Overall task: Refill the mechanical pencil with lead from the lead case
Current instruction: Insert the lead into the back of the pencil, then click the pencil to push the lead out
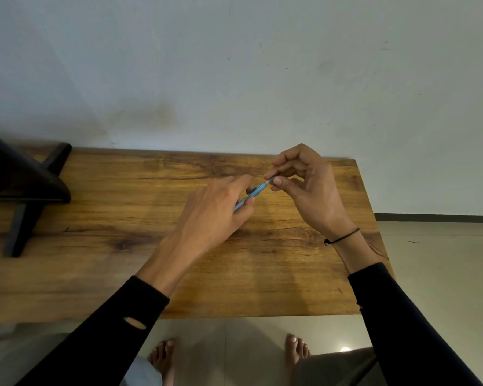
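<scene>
A blue mechanical pencil (pixel 255 191) is held slanted above the wooden table (pixel 123 218), its lower part inside my left hand (pixel 218 210), which grips the barrel. My right hand (pixel 301 185) meets the pencil's upper end, thumb and forefinger pinched on its tip. Whether a lead sits between those fingers is too small to tell. The lead case is not in sight.
A black stand with crossed legs (pixel 25 196) occupies the table's left side. A grey wall rises right behind the table. The table's right edge (pixel 374 232) drops to a tiled floor, and bare feet show below the front edge.
</scene>
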`<state>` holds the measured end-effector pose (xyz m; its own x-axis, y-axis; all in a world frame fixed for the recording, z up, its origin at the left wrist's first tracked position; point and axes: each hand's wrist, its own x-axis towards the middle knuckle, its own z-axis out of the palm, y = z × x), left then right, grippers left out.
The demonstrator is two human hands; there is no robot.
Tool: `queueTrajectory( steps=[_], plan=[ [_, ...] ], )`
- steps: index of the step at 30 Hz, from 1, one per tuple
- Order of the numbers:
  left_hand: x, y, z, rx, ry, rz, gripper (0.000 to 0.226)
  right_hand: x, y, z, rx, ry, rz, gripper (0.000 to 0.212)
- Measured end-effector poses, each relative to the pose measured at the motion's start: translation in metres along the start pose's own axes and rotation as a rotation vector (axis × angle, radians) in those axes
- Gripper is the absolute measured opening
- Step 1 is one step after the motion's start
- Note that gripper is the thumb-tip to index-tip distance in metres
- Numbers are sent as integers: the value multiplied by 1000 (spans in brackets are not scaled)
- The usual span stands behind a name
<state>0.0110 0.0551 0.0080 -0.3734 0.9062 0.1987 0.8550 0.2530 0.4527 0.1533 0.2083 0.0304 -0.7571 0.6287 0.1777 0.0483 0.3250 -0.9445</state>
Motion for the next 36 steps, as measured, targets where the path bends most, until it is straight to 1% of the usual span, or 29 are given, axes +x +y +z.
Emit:
queueTrajectory(
  steps=[7,12,16,19,22,25,27,29,31,32,34,36],
  plan=[
    [0,2,-1,26,-1,7,15,-1,0,-1,-73,-29,5,25],
    [-1,3,-2,34,15,31,11,-1,2,0,-107,-57,35,25],
    [-1,2,0,55,22,43,13,-1,4,4,-90,-19,78,23],
    [-1,2,1,43,48,49,16,0,6,3,-32,10,103,20],
    [0,4,-1,-3,96,29,16,1,6,5,101,59,125,14],
    [2,7,-5,-106,159,-24,17,-2,4,15,312,115,225,3],
    [2,8,-7,-154,193,-46,18,-5,3,23,412,89,283,6],
    [2,10,-8,-151,199,-57,21,-6,1,31,488,72,313,11],
    [2,12,-7,-127,196,-64,26,-6,-2,36,559,105,340,13],
    [2,13,-6,-115,178,-71,31,-5,-4,37,607,140,360,13],
    [1,14,-4,-91,92,-90,40,-2,-7,33,749,211,405,14],
    [0,11,-2,-65,-17,-119,40,1,-9,24,942,281,436,18]
  ],
)
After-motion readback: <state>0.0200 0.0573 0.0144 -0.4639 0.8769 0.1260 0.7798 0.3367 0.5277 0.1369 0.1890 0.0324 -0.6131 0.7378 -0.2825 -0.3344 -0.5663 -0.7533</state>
